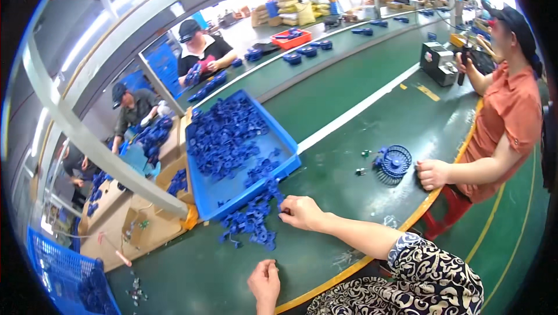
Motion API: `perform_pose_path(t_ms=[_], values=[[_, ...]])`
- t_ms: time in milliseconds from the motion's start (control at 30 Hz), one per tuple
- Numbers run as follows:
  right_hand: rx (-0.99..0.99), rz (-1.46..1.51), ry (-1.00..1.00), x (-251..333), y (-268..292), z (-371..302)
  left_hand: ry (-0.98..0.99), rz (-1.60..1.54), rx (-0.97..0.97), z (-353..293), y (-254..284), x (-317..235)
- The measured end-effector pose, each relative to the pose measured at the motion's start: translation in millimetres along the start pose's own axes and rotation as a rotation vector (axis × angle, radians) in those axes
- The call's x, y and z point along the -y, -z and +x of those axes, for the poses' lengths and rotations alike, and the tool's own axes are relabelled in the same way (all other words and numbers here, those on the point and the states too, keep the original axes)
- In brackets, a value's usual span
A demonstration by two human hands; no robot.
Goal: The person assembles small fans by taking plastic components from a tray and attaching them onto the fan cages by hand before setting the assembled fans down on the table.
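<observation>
My right hand (pixel 303 214) reaches in from the right, its fingers pinched at a small blue plastic part (pixel 275 192) at the edge of a loose heap. My left hand (pixel 264 281) rests low over the green bench with fingers curled together; whatever they hold, if anything, is hidden. Between the hands and the tray spreads a heap of small blue plastic parts (pixel 250 222) on the bench top. Behind it stands a blue tray (pixel 273 132), piled with many more of the same parts. Part of the heap lies against the tray's near corner.
A round blue fan-like grille (pixel 395 164) lies to the right near a co-worker's hand (pixel 433 174). Small metal bits (pixel 361 171) sit beside it. A blue crate (pixel 64 268) stands at lower left, near a metal post (pixel 116 146). A grey metal box (pixel 439 63) is farther back.
</observation>
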State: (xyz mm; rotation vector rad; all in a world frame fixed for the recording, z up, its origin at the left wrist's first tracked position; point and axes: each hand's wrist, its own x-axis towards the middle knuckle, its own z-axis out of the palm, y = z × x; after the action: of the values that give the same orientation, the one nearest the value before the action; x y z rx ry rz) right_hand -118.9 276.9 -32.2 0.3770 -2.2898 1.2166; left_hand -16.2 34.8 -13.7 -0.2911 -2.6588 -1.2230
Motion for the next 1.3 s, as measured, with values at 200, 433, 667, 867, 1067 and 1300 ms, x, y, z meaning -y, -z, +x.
perform_pose_path(t_ms=[200,433,667,867,1067,1300], values=[[-0.312,-0.054,0.180,8,21,18,-0.429,0.237,0.035,81,-33,-23],[-0.331,0.035,-0.004,3,24,21,-0.505,0.118,0.022,93,-71,-27],[-0.366,0.084,-0.101,-12,18,21,-0.484,-0.158,0.003,98,-61,-24],[-0.389,0.111,-0.118,-17,17,20,-0.547,-0.145,-0.022,95,-59,-28],[-0.391,0.126,-0.137,-23,18,19,-0.582,-0.137,-0.028,94,-60,-28],[-0.366,0.149,-0.154,-25,13,14,-0.541,-0.084,-0.025,87,-62,-28]])
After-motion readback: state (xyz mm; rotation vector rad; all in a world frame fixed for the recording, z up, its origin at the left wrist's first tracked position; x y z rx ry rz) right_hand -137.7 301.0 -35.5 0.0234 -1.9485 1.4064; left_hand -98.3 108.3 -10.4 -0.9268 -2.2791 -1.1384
